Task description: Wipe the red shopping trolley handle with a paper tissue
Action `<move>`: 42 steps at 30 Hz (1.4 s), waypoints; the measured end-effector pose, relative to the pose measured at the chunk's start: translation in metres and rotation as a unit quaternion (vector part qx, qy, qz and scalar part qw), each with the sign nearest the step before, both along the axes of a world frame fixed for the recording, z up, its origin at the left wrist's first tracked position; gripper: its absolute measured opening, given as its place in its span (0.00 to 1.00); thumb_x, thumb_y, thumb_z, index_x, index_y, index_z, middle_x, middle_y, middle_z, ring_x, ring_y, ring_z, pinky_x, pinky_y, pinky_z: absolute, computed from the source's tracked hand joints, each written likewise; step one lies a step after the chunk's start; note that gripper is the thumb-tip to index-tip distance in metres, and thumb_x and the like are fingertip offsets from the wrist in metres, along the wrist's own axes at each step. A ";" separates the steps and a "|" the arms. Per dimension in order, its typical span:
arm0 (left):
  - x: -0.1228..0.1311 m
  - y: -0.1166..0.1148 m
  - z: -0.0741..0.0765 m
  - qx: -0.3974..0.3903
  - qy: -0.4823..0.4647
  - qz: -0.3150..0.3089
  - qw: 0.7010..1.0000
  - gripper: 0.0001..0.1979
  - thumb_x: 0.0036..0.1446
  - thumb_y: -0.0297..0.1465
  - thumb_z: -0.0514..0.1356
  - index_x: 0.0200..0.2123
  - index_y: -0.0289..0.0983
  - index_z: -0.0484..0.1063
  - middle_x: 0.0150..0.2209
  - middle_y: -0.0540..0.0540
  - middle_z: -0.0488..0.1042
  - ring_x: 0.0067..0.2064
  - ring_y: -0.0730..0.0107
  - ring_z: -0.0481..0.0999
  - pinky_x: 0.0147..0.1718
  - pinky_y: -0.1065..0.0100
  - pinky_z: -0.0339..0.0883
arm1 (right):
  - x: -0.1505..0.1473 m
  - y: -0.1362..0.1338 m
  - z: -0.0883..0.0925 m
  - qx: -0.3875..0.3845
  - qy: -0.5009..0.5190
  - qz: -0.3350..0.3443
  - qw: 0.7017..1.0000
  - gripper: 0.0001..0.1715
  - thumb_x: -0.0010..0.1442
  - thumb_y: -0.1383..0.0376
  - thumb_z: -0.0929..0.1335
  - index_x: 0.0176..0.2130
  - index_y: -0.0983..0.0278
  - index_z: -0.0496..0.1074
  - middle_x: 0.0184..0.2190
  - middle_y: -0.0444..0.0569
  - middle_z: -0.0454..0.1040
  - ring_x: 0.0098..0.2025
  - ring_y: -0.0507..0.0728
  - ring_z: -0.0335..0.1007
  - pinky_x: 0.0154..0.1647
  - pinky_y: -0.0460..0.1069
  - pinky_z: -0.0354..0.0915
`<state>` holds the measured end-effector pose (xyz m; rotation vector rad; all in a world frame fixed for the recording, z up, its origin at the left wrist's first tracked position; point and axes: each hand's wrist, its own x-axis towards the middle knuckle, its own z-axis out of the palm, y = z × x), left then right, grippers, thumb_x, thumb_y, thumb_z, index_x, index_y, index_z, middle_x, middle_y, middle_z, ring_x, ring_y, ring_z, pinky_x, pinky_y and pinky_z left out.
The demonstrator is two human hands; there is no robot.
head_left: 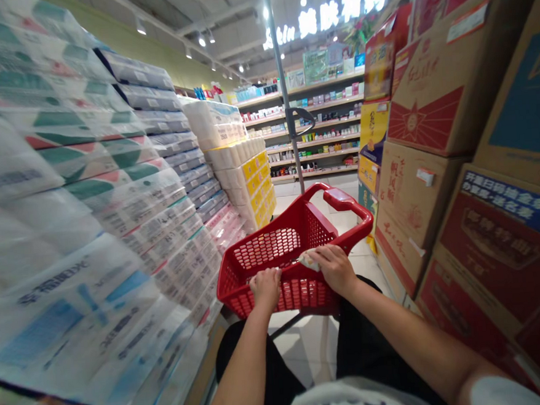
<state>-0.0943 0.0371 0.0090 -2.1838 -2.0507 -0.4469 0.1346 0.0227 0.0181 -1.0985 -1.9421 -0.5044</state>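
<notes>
A red plastic shopping cart (255, 251) with perforated basket walls stands in front of my legs, turned so its looped handle (351, 212) is at the far right. My left hand (265, 288) is closed over the cart's near rim. On the same rim, further right, my right hand (335, 268) is closed round a small whitish patterned thing (309, 260), soft-looking; its kind I cannot make out. Whether those fingers also grip the rim is hidden. A grey upright pole (284, 72) with a dark hook (302, 121) rises behind the cart.
Plastic-wrapped paper packs (161, 228) are stacked high along the left. Cardboard cartons (424, 99) form a wall close on the right. Shelves of small goods (323, 103) stand across the far end, beyond the pale tiled floor (286, 202).
</notes>
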 end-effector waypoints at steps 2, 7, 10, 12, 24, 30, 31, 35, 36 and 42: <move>0.000 0.000 0.000 0.003 -0.002 0.002 1.000 0.17 0.67 0.39 0.43 0.38 0.45 0.70 0.40 0.50 0.74 0.45 0.65 0.67 0.48 0.59 0.52 | 0.000 0.003 -0.002 -0.005 -0.017 0.010 1.000 0.15 0.65 0.69 0.63 0.49 0.60 0.72 0.47 0.48 0.73 0.51 0.57 0.63 0.54 0.53 0.56; 0.000 0.002 -0.001 0.004 0.000 0.003 1.000 0.17 0.67 0.39 0.43 0.38 0.45 0.71 0.40 0.50 0.74 0.45 0.65 0.67 0.48 0.59 0.52 | -0.006 0.004 -0.014 -0.025 -0.055 0.007 0.998 0.22 0.62 0.71 0.63 0.56 0.62 0.68 0.55 0.50 0.70 0.60 0.59 0.58 0.57 0.55 0.54; 0.000 0.003 -0.001 0.003 -0.001 0.001 1.000 0.17 0.67 0.39 0.43 0.38 0.45 0.71 0.40 0.50 0.74 0.45 0.64 0.68 0.48 0.59 0.52 | -0.010 0.000 -0.021 -0.028 -0.081 0.008 0.996 0.29 0.62 0.67 0.64 0.62 0.65 0.60 0.61 0.53 0.62 0.65 0.61 0.49 0.62 0.57 0.50; 0.000 0.003 -0.001 0.001 -0.001 0.002 1.000 0.17 0.67 0.39 0.43 0.38 0.45 0.71 0.40 0.50 0.74 0.45 0.64 0.68 0.48 0.59 0.52 | -0.012 0.000 -0.027 -0.030 -0.098 0.013 0.995 0.33 0.62 0.62 0.63 0.64 0.67 0.56 0.64 0.55 0.58 0.67 0.61 0.45 0.64 0.58 0.47; 0.001 0.001 0.000 -0.006 0.005 0.008 1.000 0.19 0.67 0.40 0.42 0.39 0.44 0.70 0.41 0.49 0.74 0.46 0.64 0.68 0.48 0.59 0.52 | -0.025 0.000 -0.030 0.041 -0.112 0.123 0.985 0.19 0.67 0.69 0.60 0.54 0.60 0.70 0.55 0.47 0.70 0.63 0.57 0.56 0.62 0.57 0.56; 0.001 0.001 0.000 -0.014 0.001 0.010 1.000 0.18 0.67 0.39 0.42 0.39 0.44 0.71 0.41 0.49 0.74 0.46 0.64 0.67 0.49 0.60 0.51 | -0.014 0.003 -0.034 -0.006 -0.119 0.103 0.987 0.17 0.65 0.68 0.64 0.52 0.60 0.71 0.49 0.49 0.74 0.54 0.56 0.65 0.53 0.53 0.64; 0.001 0.001 0.000 -0.013 0.001 0.011 1.000 0.18 0.67 0.39 0.42 0.39 0.44 0.71 0.41 0.49 0.74 0.46 0.64 0.67 0.49 0.60 0.51 | -0.012 0.005 -0.037 -0.011 -0.119 0.091 0.989 0.17 0.65 0.68 0.64 0.53 0.60 0.71 0.50 0.49 0.73 0.54 0.57 0.64 0.53 0.54 0.64; 0.001 0.001 -0.001 -0.009 0.000 0.011 1.000 0.18 0.67 0.40 0.42 0.38 0.45 0.70 0.41 0.50 0.74 0.45 0.64 0.67 0.49 0.59 0.51 | -0.011 0.013 -0.041 -0.022 -0.100 0.067 0.993 0.18 0.64 0.69 0.63 0.52 0.57 0.71 0.52 0.47 0.71 0.56 0.56 0.61 0.55 0.53 0.63; 0.001 0.001 -0.001 -0.009 -0.002 0.010 1.000 0.18 0.67 0.40 0.42 0.38 0.45 0.70 0.41 0.50 0.74 0.45 0.64 0.67 0.48 0.59 0.51 | -0.012 0.014 -0.040 -0.024 -0.098 0.073 0.992 0.18 0.65 0.70 0.63 0.51 0.57 0.72 0.51 0.47 0.72 0.56 0.56 0.61 0.55 0.52 0.64; 0.001 0.000 -0.002 -0.001 -0.012 0.003 1.000 0.18 0.67 0.40 0.42 0.36 0.43 0.70 0.39 0.49 0.74 0.45 0.65 0.67 0.48 0.60 0.52 | -0.014 0.010 -0.035 -0.028 -0.094 0.086 0.991 0.15 0.67 0.68 0.61 0.47 0.61 0.73 0.45 0.50 0.73 0.50 0.57 0.65 0.52 0.54 0.66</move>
